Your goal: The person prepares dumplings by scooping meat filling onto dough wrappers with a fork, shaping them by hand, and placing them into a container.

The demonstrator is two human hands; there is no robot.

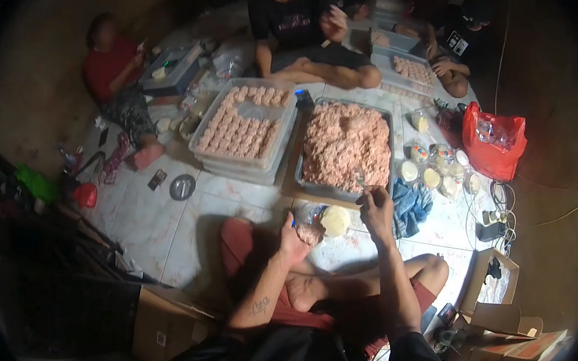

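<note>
My left hand [294, 243] is cupped round a dumpling with pink minced filling [310, 234], held low in front of my crossed legs. Between the fingers of my right hand [377, 212] is a small metal utensil [360, 180]; its tip reaches the near edge of the minced meat [347, 141]. Whether it is a spoon or a fork I cannot tell. The meat fills a deep tray [391, 163] before me. Just right of my left hand, a stack of round pale wrappers [335, 222] lies on the floor.
Left of the meat stands a clear plastic box [202, 149] with rows of shaped dumplings. More wrapper stacks [431, 178], a blue cloth [412, 206] and a red plastic bag [493, 140] are on the right. Several people sit around; one person [288, 29] faces me. Cables [504, 199] and cardboard boxes [493, 284] lie rightward.
</note>
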